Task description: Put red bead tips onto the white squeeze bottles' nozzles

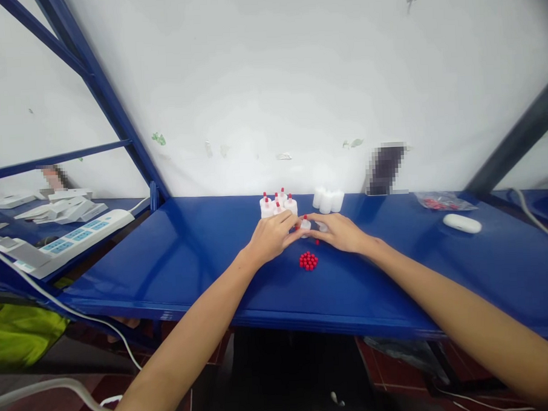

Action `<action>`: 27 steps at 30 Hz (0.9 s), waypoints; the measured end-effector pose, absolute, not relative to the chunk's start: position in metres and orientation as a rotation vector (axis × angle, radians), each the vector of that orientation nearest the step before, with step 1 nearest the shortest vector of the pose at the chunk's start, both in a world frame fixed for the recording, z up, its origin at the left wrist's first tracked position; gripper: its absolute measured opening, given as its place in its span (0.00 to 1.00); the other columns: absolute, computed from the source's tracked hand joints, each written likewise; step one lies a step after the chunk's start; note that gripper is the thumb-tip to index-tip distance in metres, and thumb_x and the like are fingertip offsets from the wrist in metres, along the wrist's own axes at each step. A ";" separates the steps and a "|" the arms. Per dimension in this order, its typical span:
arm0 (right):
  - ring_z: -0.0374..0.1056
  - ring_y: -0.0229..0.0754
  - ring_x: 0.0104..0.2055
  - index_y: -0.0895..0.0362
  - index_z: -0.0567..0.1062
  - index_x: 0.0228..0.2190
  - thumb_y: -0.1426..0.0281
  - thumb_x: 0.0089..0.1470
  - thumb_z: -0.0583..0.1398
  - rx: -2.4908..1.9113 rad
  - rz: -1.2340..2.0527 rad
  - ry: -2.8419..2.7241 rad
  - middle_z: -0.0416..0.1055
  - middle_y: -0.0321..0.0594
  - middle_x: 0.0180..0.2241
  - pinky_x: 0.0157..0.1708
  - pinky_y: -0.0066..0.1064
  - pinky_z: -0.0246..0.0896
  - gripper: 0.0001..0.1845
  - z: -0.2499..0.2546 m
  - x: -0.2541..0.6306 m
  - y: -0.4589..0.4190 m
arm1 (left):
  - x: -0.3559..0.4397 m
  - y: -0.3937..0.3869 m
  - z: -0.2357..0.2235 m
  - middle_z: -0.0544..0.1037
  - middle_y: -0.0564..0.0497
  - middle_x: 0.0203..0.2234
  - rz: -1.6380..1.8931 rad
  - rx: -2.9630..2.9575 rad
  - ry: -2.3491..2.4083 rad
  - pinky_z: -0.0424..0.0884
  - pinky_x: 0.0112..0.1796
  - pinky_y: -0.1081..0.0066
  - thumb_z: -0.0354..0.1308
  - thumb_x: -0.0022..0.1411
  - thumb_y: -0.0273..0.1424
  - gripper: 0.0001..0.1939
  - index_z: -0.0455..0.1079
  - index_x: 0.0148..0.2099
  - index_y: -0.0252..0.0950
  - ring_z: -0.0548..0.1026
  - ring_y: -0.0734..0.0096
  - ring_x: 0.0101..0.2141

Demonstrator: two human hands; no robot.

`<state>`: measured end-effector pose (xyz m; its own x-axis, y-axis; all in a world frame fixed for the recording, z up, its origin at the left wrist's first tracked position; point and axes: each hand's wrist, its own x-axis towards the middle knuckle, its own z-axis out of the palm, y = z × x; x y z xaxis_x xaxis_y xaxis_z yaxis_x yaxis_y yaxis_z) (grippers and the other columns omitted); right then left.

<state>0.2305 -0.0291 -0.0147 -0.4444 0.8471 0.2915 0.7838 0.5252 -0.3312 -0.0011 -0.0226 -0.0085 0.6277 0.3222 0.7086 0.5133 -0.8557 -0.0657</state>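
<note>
Between my two hands stands a small white bottle (306, 226) with a red tip on top. My left hand (273, 237) is closed, thumb and fingers at the bottle's left side. My right hand (341, 231) is curled around it from the right, thumb and forefinger on it. Something whitish shows inside the right hand's curl, too small to name. A single red cap (317, 242) lies just below the right fingertips. Nearer me is a cluster of small red caps (308, 261). Behind my left hand several white bottles with red tips (265, 207) stand together, partly hidden by it.
White bottles without red tips (328, 200) stand at the back of the blue table (190, 263). To the right are a clear bag of red pieces (445, 202) and a white oval case (462, 223). A power strip (82, 238) and white boxes (69, 209) lie left, beyond the blue frame.
</note>
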 end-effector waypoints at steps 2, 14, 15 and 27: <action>0.73 0.50 0.40 0.46 0.71 0.56 0.47 0.58 0.55 -1.358 0.208 -2.330 0.79 0.40 0.41 0.37 0.36 0.63 0.29 -0.013 0.229 -0.030 | -0.001 -0.023 -0.008 0.75 0.51 0.31 -1.071 -2.604 -0.681 0.64 0.29 0.75 0.51 0.70 0.41 0.15 0.68 0.39 0.34 0.73 0.75 0.29; 0.59 0.39 0.23 0.54 0.68 0.27 0.52 0.52 0.56 -1.132 0.020 -1.713 0.66 0.36 0.21 0.28 0.33 0.55 0.18 -0.005 0.225 -0.047 | 0.015 -0.035 -0.008 0.81 0.48 0.37 -1.469 -2.660 -0.549 0.75 0.42 0.72 0.55 0.69 0.29 0.06 0.72 0.43 0.34 0.78 0.74 0.38; 0.58 0.39 0.23 0.54 0.67 0.26 0.53 0.53 0.54 -1.103 0.037 -1.801 0.65 0.36 0.21 0.28 0.33 0.54 0.17 -0.005 0.224 -0.048 | 0.016 -0.036 -0.009 0.81 0.48 0.37 -1.497 -2.640 -0.522 0.75 0.43 0.72 0.55 0.68 0.28 0.06 0.72 0.43 0.33 0.79 0.73 0.39; 0.58 0.38 0.24 0.56 0.64 0.23 0.55 0.58 0.50 -1.010 0.026 -2.183 0.65 0.36 0.22 0.28 0.30 0.45 0.20 -0.005 0.206 -0.055 | 0.018 -0.037 -0.013 0.80 0.46 0.39 -1.537 -2.687 -0.410 0.77 0.44 0.69 0.53 0.68 0.24 0.10 0.72 0.48 0.34 0.79 0.71 0.40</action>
